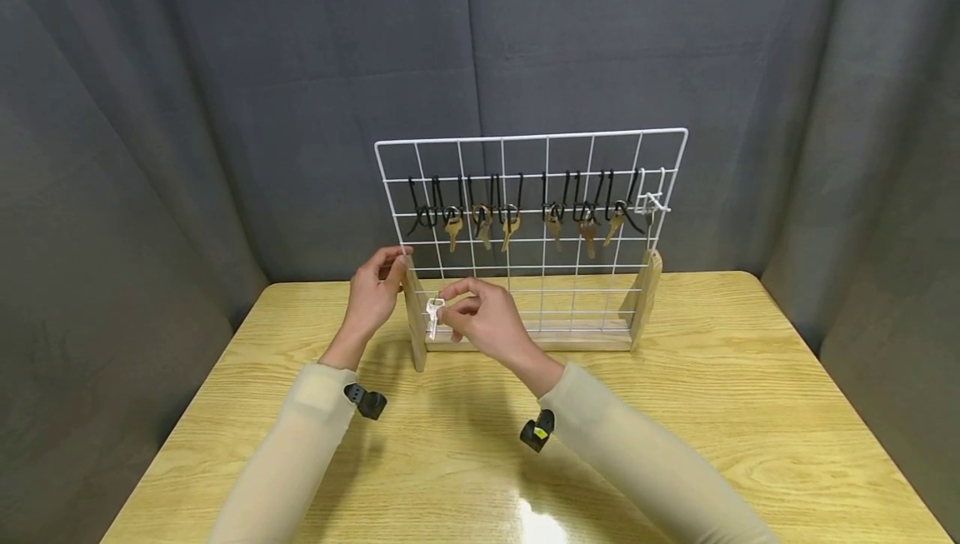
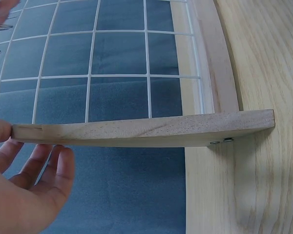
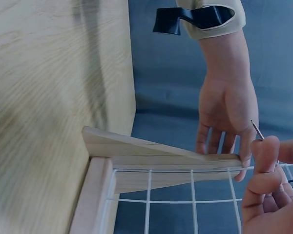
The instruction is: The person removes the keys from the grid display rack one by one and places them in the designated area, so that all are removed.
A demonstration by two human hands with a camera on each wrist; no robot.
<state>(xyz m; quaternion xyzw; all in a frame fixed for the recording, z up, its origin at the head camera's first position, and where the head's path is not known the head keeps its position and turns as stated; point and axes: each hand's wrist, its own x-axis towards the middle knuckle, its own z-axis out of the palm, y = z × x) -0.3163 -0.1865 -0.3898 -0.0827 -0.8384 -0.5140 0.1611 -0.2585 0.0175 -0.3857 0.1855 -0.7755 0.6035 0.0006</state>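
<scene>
A silver key (image 1: 433,311) hangs blade-down from the thumb and fingers of my right hand (image 1: 491,321), which pinches it at the lower left of a white wire grid (image 1: 525,137). In the right wrist view the key (image 3: 256,129) shows edge-on above the fingertips. My left hand (image 1: 373,292) grips the top end of the grid stand's left wooden upright (image 1: 415,331). Seen from the left wrist, the thumb and index finger meet that upright (image 2: 136,130) at its tip, and the other fingers bend beneath it.
Black hooks (image 1: 521,186) line the grid's upper part, several holding brass keys (image 1: 512,227). A white hook (image 1: 649,202) with a key sits at the right end. The stand's right upright (image 1: 642,298) and base bar (image 1: 555,340) rest on a wooden table (image 1: 750,411). Grey curtains (image 1: 300,69) surround it.
</scene>
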